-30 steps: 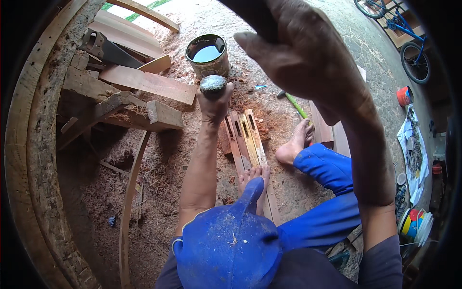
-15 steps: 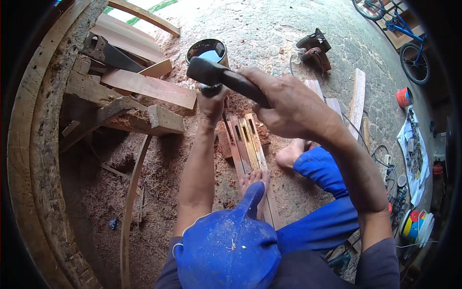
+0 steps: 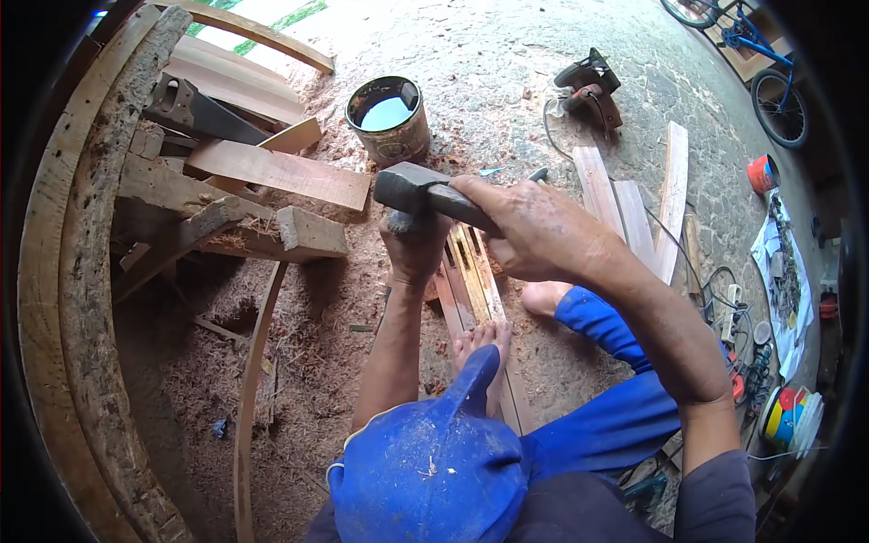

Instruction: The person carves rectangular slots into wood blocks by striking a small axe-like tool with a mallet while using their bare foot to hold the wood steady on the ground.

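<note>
My right hand [image 3: 543, 231] is closed round the handle of a hammer [image 3: 405, 187]. Its dark head is right over my left fist, at the top end of a chisel handle [image 3: 409, 223]; whether they touch I cannot tell. My left hand [image 3: 418, 253] grips this chisel, whose blade is hidden below the fist. Under and beside it lie several narrow wooden strips [image 3: 480, 288], side by side, with dark slots cut near their far ends. A bare foot [image 3: 484, 342] rests on the strips.
A metal can [image 3: 391, 140] with something pale inside stands beyond my hands. A handsaw [image 3: 204, 109] and boards [image 3: 281, 172] lie at the left by a rough timber frame [image 3: 312, 233]. Right are a corded power tool [image 3: 593, 95], planks [image 3: 672, 199] and cables. Shavings cover the floor.
My left hand has come nearer and slightly right, from beside the can to over the slotted strips. The hammer has moved down and right, still over the left fist.
</note>
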The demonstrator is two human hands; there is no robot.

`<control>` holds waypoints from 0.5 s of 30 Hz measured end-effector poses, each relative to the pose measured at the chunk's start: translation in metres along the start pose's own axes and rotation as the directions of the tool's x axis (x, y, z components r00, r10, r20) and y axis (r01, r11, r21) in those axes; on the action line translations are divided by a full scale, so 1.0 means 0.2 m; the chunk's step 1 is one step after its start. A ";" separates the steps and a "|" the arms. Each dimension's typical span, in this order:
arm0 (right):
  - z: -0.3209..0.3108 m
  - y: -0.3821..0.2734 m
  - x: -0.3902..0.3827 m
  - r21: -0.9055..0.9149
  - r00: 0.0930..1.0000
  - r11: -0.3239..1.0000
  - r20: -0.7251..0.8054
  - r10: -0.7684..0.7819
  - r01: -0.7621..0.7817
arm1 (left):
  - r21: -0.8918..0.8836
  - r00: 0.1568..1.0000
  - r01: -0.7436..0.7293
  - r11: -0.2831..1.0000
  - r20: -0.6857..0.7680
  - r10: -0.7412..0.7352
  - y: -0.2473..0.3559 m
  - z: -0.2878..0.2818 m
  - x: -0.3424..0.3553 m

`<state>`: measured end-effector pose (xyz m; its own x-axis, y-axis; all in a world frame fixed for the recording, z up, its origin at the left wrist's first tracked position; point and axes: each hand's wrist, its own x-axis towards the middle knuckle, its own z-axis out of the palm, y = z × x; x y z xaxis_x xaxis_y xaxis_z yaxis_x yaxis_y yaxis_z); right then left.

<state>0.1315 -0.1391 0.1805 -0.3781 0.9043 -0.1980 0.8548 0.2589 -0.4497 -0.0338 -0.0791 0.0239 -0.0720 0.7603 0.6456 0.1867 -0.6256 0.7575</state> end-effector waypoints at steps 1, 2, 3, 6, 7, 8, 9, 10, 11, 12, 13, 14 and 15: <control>-0.04 0.00 0.00 -0.016 0.999 0.999 -0.024 -0.034 0.034 | -0.157 0.971 0.237 0.959 0.027 -0.236 -0.12 0.00 0.01; -0.05 0.04 0.01 -0.022 0.965 0.987 -0.210 -0.159 0.158 | -0.202 0.900 0.435 0.878 0.082 -0.427 -0.20 0.01 0.09; -0.19 -0.06 0.04 0.046 0.981 0.989 -0.147 -0.129 0.137 | -0.194 0.830 0.557 0.807 0.107 -0.547 -0.27 -0.06 0.17; -0.46 -0.13 0.15 -0.057 0.740 0.927 -0.585 -0.332 0.371 | -0.248 0.794 0.602 0.759 0.095 -0.600 -0.29 -0.02 0.23; -0.50 -0.15 0.16 0.018 0.741 0.920 -0.599 -0.304 0.392 | -0.258 0.813 0.579 0.773 0.117 -0.570 -0.24 0.02 0.20; -0.53 -0.18 0.18 0.098 0.734 0.897 -0.616 -0.285 0.430 | -0.256 0.833 0.552 0.794 0.123 -0.540 -0.19 0.01 0.17; -0.57 -0.21 0.20 0.172 0.725 0.867 -0.636 -0.265 0.468 | -0.232 0.879 0.476 0.848 0.123 -0.460 -0.23 0.01 0.16; -0.46 -0.18 0.21 0.123 0.823 0.923 -0.505 -0.259 0.365 | -0.246 0.883 0.470 0.848 0.127 -0.452 -0.22 0.00 0.15; -0.32 -0.13 0.23 0.053 0.904 0.965 -0.365 -0.222 0.258 | -0.265 0.885 0.465 0.845 0.135 -0.445 -0.21 0.02 0.14; -0.17 -0.09 0.27 -0.018 0.958 0.983 -0.222 -0.184 0.184 | -0.260 0.890 0.457 0.851 0.128 -0.438 -0.20 -0.01 0.14; -0.06 -0.04 0.28 -0.112 0.990 0.988 -0.080 -0.113 0.103 | -0.183 0.823 0.566 0.804 0.191 -0.535 -0.17 -0.06 0.12; -0.01 -0.06 0.29 -0.210 0.997 0.976 0.058 -0.047 0.059 | -0.062 0.874 0.474 0.879 0.154 -0.460 -0.09 -0.12 0.08; -0.03 0.01 0.23 -0.131 0.996 0.990 0.076 -0.039 0.049 | 0.099 0.971 0.209 0.973 0.094 -0.218 -0.02 -0.02 0.06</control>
<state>0.1188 -0.0957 0.1750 -0.4371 0.8650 -0.2463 0.8745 0.3447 -0.3413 -0.0401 -0.0683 0.0298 -0.0188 0.8913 0.4530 0.2633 -0.4327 0.8622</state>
